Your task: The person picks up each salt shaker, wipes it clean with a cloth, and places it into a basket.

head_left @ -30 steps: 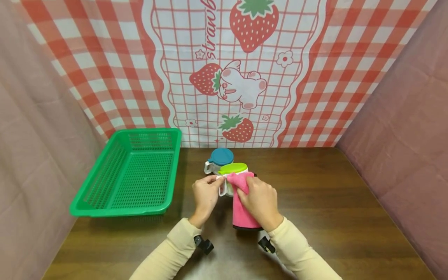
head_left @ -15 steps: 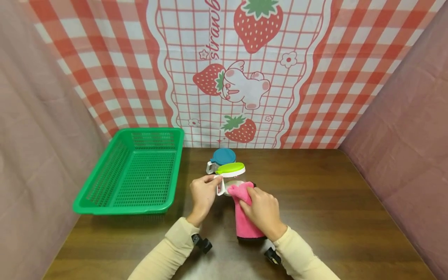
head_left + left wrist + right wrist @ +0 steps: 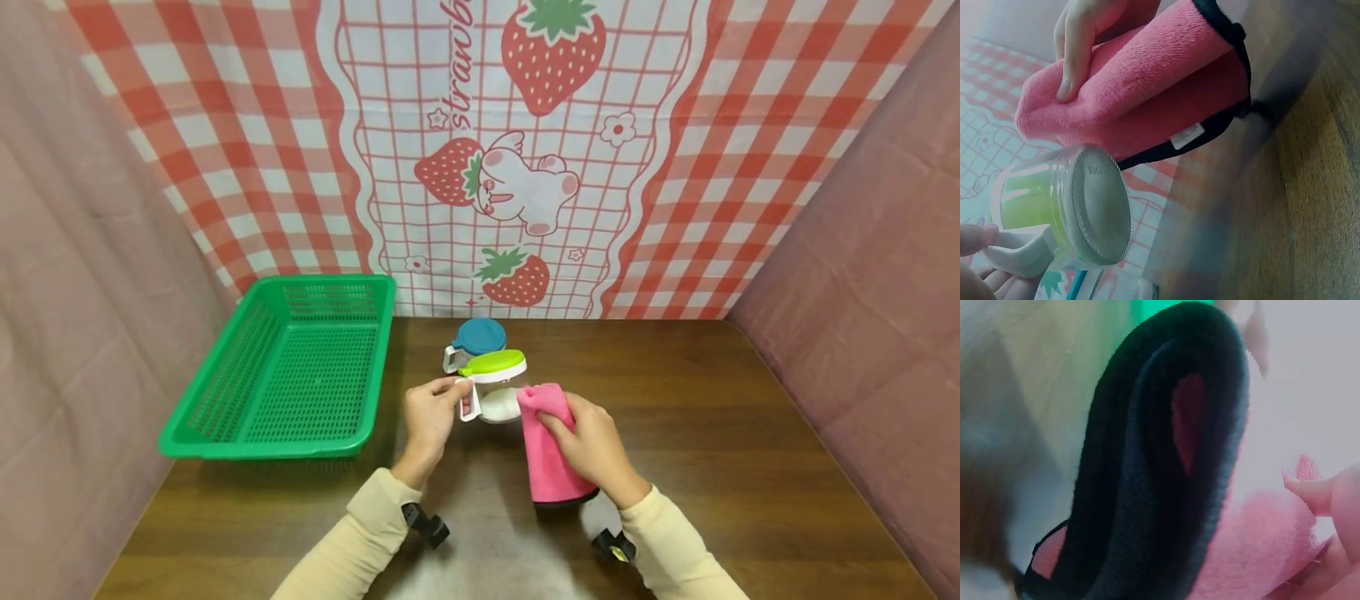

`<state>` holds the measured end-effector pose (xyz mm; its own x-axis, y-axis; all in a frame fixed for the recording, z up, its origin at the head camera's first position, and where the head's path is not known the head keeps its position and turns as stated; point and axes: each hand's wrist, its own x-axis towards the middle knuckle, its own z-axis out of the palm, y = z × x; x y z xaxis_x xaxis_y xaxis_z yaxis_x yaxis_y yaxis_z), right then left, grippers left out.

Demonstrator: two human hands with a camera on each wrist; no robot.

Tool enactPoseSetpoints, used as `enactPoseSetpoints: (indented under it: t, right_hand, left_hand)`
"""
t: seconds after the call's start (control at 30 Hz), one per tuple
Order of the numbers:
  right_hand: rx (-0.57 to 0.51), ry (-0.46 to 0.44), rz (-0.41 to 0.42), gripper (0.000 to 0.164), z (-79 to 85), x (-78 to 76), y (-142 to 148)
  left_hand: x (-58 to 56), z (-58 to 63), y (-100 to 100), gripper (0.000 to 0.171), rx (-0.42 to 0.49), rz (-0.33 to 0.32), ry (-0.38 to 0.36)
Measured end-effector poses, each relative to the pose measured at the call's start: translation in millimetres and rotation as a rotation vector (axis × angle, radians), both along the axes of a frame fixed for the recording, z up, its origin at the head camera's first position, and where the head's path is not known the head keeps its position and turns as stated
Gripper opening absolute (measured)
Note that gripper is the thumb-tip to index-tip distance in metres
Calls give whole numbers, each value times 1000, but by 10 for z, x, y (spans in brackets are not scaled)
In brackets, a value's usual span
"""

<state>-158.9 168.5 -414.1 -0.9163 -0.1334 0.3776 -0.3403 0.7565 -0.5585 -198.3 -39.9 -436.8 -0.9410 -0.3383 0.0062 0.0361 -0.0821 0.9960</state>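
Observation:
My left hand (image 3: 427,421) grips the white handle (image 3: 469,410) of a clear jar (image 3: 501,405) with a lime green lid (image 3: 493,363). The left wrist view shows the jar's round underside (image 3: 1105,209), lifted off the wood. My right hand (image 3: 598,442) pinches a folded pink cloth (image 3: 551,458) with dark edging, which hangs down just right of the jar. In the right wrist view the cloth's black edge (image 3: 1129,475) fills the middle and the thumb (image 3: 1316,495) presses on the pink part. Behind the green lid stands a second jar with a blue lid (image 3: 482,335), partly hidden.
To the left, a green plastic basket (image 3: 381,375) stands on the brown wooden table (image 3: 712,450). A red and white checked cloth with strawberries (image 3: 555,62) hangs along the back, and plain pinkish curtains (image 3: 870,217) close off both sides.
My right hand has drawn the pink cloth away from the jar, down and then to the right, so more of the jar's clear side shows. The left hand keeps hold of the handle.

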Motion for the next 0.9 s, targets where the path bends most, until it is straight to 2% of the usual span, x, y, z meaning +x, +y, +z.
enactPoseSetpoints:
  t: [0.13, 0.4, 0.9]
  right_hand:
    - [-49, -17, -9, 17, 64, -15, 59]
    - [-59, 50, -39, 24, 169, -38, 93]
    - [-43, 116, -39, 25, 323, -93, 53]
  left_hand:
    - [-13, -1, -9, 19, 79, -42, -19]
    - [-5, 0, -13, 21, 133, -79, -45]
    - [20, 23, 2, 21, 148, -92, -33]
